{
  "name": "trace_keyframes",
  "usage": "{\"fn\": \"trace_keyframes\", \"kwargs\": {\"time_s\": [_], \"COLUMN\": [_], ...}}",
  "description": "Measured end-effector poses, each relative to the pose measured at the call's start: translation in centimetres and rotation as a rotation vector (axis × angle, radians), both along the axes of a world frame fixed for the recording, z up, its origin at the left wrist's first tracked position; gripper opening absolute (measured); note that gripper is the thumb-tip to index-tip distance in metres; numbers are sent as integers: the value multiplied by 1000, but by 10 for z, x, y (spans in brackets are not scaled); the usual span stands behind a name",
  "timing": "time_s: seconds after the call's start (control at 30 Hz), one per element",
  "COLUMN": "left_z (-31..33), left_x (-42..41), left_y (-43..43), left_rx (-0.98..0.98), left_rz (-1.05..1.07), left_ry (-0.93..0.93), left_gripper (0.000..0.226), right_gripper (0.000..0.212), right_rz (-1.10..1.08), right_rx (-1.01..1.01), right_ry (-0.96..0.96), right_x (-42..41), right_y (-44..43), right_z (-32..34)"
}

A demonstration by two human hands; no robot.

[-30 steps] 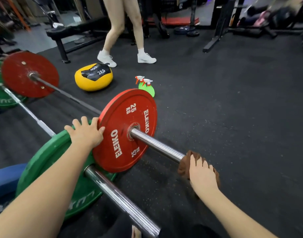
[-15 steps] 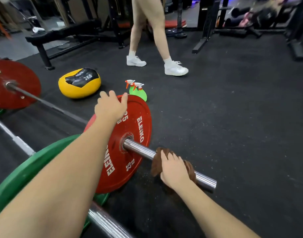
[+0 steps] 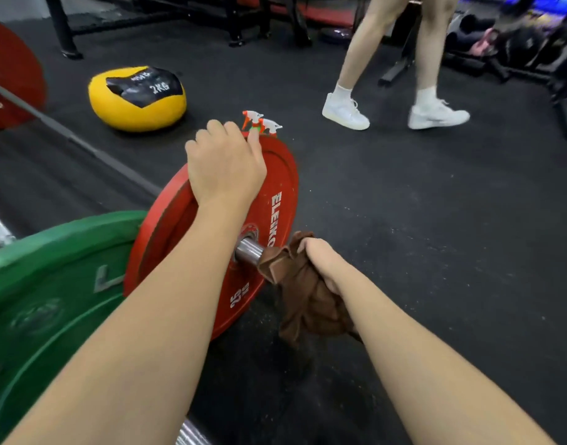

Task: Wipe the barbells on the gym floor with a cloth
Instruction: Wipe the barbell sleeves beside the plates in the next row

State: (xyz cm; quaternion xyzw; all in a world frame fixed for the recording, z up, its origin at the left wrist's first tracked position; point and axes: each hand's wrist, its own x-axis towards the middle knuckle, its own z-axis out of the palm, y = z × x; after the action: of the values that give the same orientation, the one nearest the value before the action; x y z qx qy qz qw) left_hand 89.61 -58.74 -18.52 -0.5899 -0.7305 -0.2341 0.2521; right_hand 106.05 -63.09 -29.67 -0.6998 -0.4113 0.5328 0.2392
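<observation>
A barbell lies on the black gym floor with a red 25 kg plate (image 3: 275, 194) standing on edge. Its chrome sleeve (image 3: 248, 252) sticks out toward me, mostly covered. My right hand (image 3: 327, 264) grips a brown cloth (image 3: 304, 300) wrapped round that sleeve, close to the plate. My left hand (image 3: 224, 162) rests on the top rim of the red plate, fingers curled over the edge. A green plate (image 3: 44, 300) of a nearer barbell stands at the lower left, and its steel sleeve (image 3: 192, 435) shows at the bottom edge.
Two spray bottles (image 3: 262, 123) stand just behind the red plate. A yellow 2 kg medicine ball (image 3: 137, 101) lies to the left. A person in white sneakers (image 3: 346, 112) walks across the floor behind. Another red plate (image 3: 9, 75) and benches stand at the back left.
My right hand slid the cloth along the sleeve from its outer end inward to the red plate. My left hand moved from the green plate onto the red plate's top. The person walked rightward.
</observation>
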Motion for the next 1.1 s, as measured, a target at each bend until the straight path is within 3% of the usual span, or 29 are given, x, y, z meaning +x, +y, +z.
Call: {"fn": "trace_keyframes", "kwargs": {"time_s": [0.2, 0.37, 0.6, 0.8, 0.93, 1.1], "left_z": [-5, -6, -5, -3, -3, -2], "left_x": [-2, -1, -4, -3, -3, -2], "left_y": [3, 3, -2, -5, -5, -5], "left_rx": [123, 162, 120, 97, 88, 69], "left_rz": [34, 38, -17, -28, -22, -28], "left_ry": [48, 47, 89, 60, 58, 47], "left_gripper": [50, 57, 63, 65, 66, 65], "right_gripper": [23, 31, 31, 45, 45, 39], "right_rz": [-64, -46, -60, -71, -59, 52], "right_rx": [-107, -259, -226, -318, -304, -94], "right_ry": [220, 306, 436, 349, 367, 91], "right_x": [-25, -39, -29, 29, 20, -27], "right_y": [35, 57, 45, 5, 8, 20], "right_z": [-6, -13, -19, -23, -18, 0]}}
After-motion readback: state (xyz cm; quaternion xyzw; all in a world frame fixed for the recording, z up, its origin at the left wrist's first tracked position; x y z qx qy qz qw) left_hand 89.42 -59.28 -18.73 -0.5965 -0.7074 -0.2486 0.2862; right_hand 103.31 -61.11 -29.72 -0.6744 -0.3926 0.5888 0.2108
